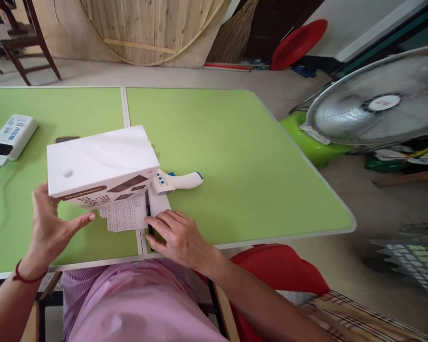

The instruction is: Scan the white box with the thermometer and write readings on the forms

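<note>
My left hand [52, 230] supports a white cardboard box [103, 159] with brown and black print at its front left corner; the fingers go behind and under it, and the thumb points out along its front. The box looks tilted. Partly beneath it lie sheets of paper covered in handwriting [124, 216]. My right hand [176, 237] has thumb and forefinger round a black pen [148, 204] that lies over the paper's right part. Just beyond is a white and blue handheld thermometer [178, 181], its head partly hidden by the box.
The green table [228, 142] has a seam near the box. A white power bank [12, 135] with a cable stands at the left. A dark object [67, 139] peeks out behind the box. A large fan [381, 102] stands beyond the right edge.
</note>
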A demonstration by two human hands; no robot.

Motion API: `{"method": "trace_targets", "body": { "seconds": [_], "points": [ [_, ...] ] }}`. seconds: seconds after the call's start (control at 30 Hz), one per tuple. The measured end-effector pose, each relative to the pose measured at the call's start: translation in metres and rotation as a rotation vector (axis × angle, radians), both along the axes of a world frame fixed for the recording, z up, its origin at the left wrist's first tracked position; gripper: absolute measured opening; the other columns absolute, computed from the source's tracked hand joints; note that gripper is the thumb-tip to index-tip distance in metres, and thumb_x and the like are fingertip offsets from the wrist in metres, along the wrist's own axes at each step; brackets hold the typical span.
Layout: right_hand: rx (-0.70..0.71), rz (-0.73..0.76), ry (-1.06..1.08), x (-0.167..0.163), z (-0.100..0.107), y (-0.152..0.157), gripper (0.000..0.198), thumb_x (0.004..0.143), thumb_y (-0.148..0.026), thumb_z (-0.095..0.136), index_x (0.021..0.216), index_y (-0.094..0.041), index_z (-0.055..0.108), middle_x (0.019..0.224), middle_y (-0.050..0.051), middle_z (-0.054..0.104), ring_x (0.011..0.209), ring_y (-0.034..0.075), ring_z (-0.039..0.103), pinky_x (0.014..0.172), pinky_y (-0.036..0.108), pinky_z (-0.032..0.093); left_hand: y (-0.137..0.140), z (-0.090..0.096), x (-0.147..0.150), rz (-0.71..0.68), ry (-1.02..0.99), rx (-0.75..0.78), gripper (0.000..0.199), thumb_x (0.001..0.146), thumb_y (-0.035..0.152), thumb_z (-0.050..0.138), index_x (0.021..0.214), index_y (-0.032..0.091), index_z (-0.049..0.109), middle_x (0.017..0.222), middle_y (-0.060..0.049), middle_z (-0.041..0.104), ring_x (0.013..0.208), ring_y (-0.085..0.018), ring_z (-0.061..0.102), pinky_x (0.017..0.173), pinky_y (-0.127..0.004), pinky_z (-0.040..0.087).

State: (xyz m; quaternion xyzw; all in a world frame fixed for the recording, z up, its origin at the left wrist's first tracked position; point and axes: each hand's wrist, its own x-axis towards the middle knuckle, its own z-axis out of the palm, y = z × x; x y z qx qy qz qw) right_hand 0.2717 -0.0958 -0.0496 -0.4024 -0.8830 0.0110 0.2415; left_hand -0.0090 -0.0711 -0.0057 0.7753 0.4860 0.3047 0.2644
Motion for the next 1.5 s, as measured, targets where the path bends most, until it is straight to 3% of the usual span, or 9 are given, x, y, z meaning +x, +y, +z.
{"method": "trace_targets", "body": {
  "seconds": [0.23, 0.43, 0.67, 0.8, 0.93, 1.07, 1.2, 1.37, 1.5],
  "points": [
    [0.033, -0.205, 0.05, -0.003, -0.016, 0.013, 0.018, 0.086, -0.01, 0.059, 0.096, -0.015, 0.072, 0.074, 0.005, 0.07, 0.065, 0.017, 0.062, 0.062, 0.029, 0.047, 0.033, 0.006, 0.013, 0.258, -0.285, -0.168, 0.055, 0.066, 0.053, 0.083, 0.108, 0.021, 0.065, 0.11, -0.009, 0.073, 0.103, -0.035, 0.068, 0.084, -0.048, 0.059],
    [0.014, -0.182, 0.089, -0.002, -0.024, 0.009, 0.021, 0.092, -0.014, 0.055, 0.104, -0.014, 0.072, 0.078, 0.007, 0.069, 0.069, 0.018, 0.063, 0.064, 0.03, 0.05, 0.052, -0.006, 0.027, 0.208, -0.58, -0.25, 0.051, 0.077, 0.051, 0.076, 0.112, 0.017, 0.063, 0.117, -0.011, 0.07, 0.103, -0.033, 0.068, 0.086, -0.045, 0.058],
    [-0.051, -0.12, 0.066, 0.001, -0.017, 0.005, 0.024, 0.096, -0.026, 0.055, 0.108, -0.012, 0.07, 0.079, 0.007, 0.066, 0.069, 0.02, 0.063, 0.063, 0.032, 0.052, 0.041, -0.034, 0.036, 0.219, -0.447, -0.195, 0.047, 0.091, 0.057, 0.055, 0.111, 0.015, 0.061, 0.134, -0.015, 0.06, 0.125, -0.035, 0.055, 0.107, -0.049, 0.044],
    [-0.058, -0.087, 0.157, 0.015, -0.009, 0.011, 0.021, 0.095, -0.022, 0.055, 0.11, -0.014, 0.067, 0.081, 0.007, 0.067, 0.072, 0.019, 0.063, 0.066, 0.031, 0.053, 0.042, -0.032, 0.034, 0.159, -0.45, -0.194, 0.058, 0.09, 0.056, 0.058, 0.132, 0.017, 0.05, 0.135, -0.015, 0.058, 0.128, -0.034, 0.053, 0.108, -0.049, 0.043],
    [0.018, -0.289, 0.135, 0.035, -0.006, 0.034, 0.038, 0.087, -0.01, 0.054, 0.124, -0.015, 0.061, 0.107, 0.015, 0.066, 0.101, 0.028, 0.063, 0.087, 0.042, 0.054, 0.045, -0.029, 0.033, 0.121, -0.473, -0.212, 0.069, 0.09, 0.053, 0.061, 0.145, 0.02, 0.037, 0.138, -0.014, 0.056, 0.126, -0.034, 0.053, 0.105, -0.05, 0.046],
    [-0.158, -0.289, -0.144, 0.043, -0.004, 0.062, 0.062, 0.075, -0.002, 0.052, 0.137, -0.008, 0.049, 0.129, 0.023, 0.058, 0.119, 0.036, 0.055, 0.099, 0.054, 0.047, 0.045, -0.033, 0.03, 0.095, -0.457, -0.212, 0.064, 0.089, 0.051, 0.062, 0.142, 0.021, 0.041, 0.14, -0.013, 0.056, 0.128, -0.034, 0.053, 0.108, -0.05, 0.044],
    [-0.436, -0.268, -0.17, 0.052, -0.002, 0.077, 0.056, 0.071, -0.003, 0.055, 0.125, -0.014, 0.059, 0.109, 0.015, 0.067, 0.1, 0.029, 0.063, 0.088, 0.045, 0.053, 0.044, -0.037, 0.027, 0.099, -0.485, -0.272, 0.067, 0.083, 0.049, 0.071, 0.137, 0.02, 0.044, 0.139, -0.014, 0.056, 0.129, -0.036, 0.053, 0.108, -0.052, 0.044],
    [-0.531, -0.671, 0.372, 0.058, 0.013, 0.074, 0.034, 0.068, -0.028, 0.067, 0.1, -0.017, 0.062, 0.092, 0.009, 0.067, 0.076, 0.023, 0.062, 0.066, 0.036, 0.052, 0.044, -0.038, 0.027, 0.084, -0.545, -0.369, 0.073, 0.076, 0.041, 0.079, 0.136, 0.019, 0.042, 0.131, -0.014, 0.062, 0.124, -0.035, 0.057, 0.104, -0.052, 0.049],
    [-0.719, -0.426, 1.12, 0.013, 0.038, 0.051, 0.033, 0.069, -0.044, 0.069, 0.092, -0.021, 0.06, 0.071, -0.001, 0.06, 0.059, 0.015, 0.053, 0.056, 0.03, 0.045, 0.045, -0.037, 0.029, 0.094, -0.545, -0.361, 0.07, 0.076, 0.04, 0.079, 0.132, 0.019, 0.043, 0.127, -0.014, 0.063, 0.124, -0.035, 0.057, 0.104, -0.052, 0.049]
  ]
}}
